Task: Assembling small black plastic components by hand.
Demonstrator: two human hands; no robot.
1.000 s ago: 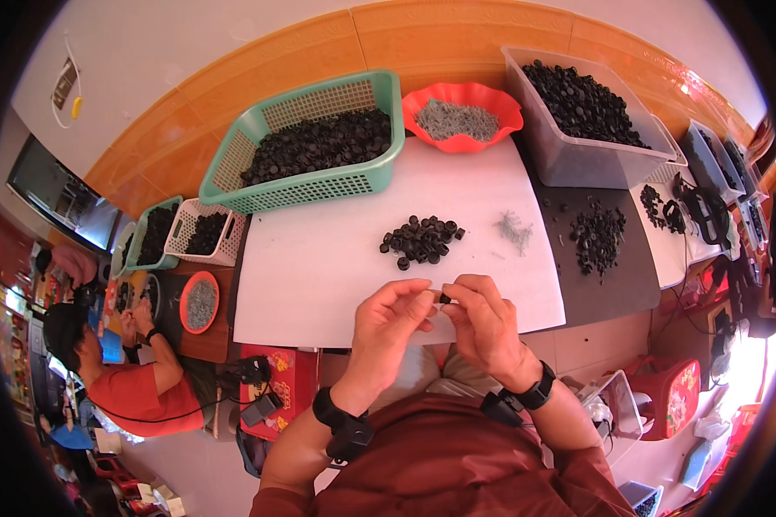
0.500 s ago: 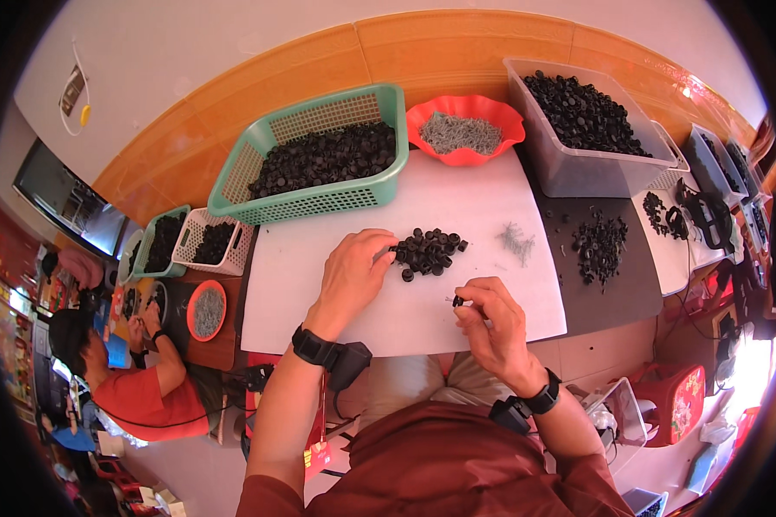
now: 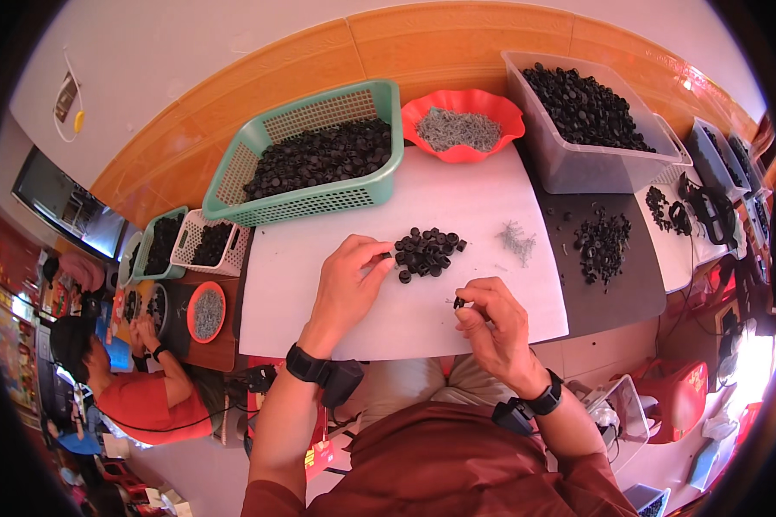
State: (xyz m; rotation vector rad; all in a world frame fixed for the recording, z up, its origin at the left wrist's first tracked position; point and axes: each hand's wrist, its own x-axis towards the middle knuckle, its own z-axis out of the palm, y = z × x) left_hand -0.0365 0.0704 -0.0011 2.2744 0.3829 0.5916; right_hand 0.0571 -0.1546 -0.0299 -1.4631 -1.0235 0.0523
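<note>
My left hand [image 3: 347,284] is closed at the left side of a pile of small round black plastic caps [image 3: 428,250], with one black cap [image 3: 386,255] pinched between thumb and forefinger. Nearer to me, my right hand [image 3: 498,329] grips a small black plastic piece [image 3: 459,302] in its fingertips. Thin metal bits stick out from that piece to the left; they look like screws, too small to make out well. A loose cluster of small silver screws [image 3: 516,243] lies on the white sheet [image 3: 319,336], right of the caps.
Behind the sheet stand a green basket [image 3: 302,201] of black caps, a red scalloped bowl [image 3: 463,155] of screws and a clear bin [image 3: 595,177] of black parts. More black parts [image 3: 602,246] lie on the dark mat at right. A co-worker [image 3: 159,401] sits at left.
My left hand has lifted slightly off the pile, and a cap now shows in its pinch. My right hand has barely moved. The co-worker's hands have shifted a little.
</note>
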